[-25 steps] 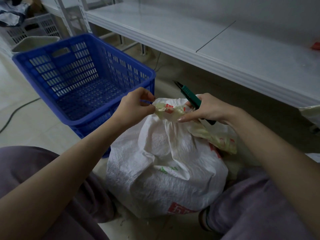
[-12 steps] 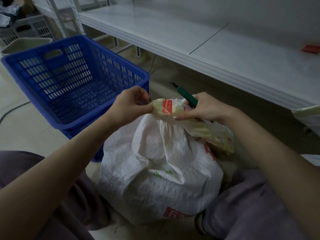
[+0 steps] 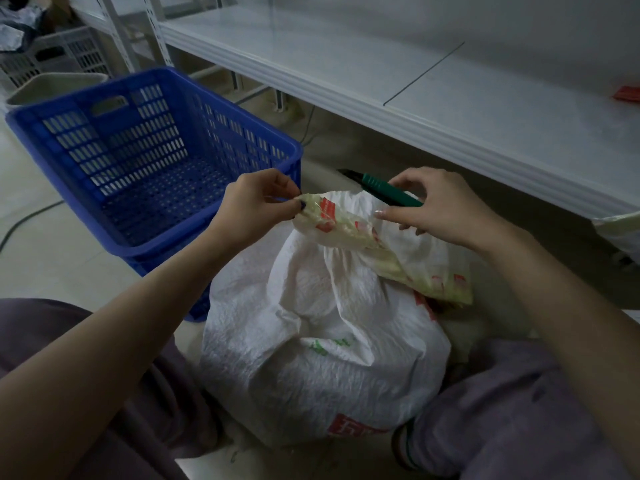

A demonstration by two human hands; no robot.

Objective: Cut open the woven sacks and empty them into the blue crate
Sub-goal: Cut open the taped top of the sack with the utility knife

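**Both hands at the sack's taped neck**

The left hand (image 3: 258, 202) pinches the tip of the taped, bunched neck (image 3: 341, 223) of the white woven sack (image 3: 322, 344), thumb and fingers closed together on it. The right hand (image 3: 446, 211) has a green utility knife (image 3: 384, 188) clamped between thumb and fingers, with its fingertips resting on the neck; the knife's dark tip points toward the upper left of the frame, above the sack's top edge and clear of the material.

The sack stands bulging at the center of the frame, on the floor between the person's knees. Its left side sits close against the near corner of the blue crate (image 3: 86, 216), which fills the left middle of the frame, its inside open. A white shelf (image 3: 433, 109) runs across the upper right, its front edge overhanging just beyond the right hand. Pale floor lies open at the lower left of the crate.
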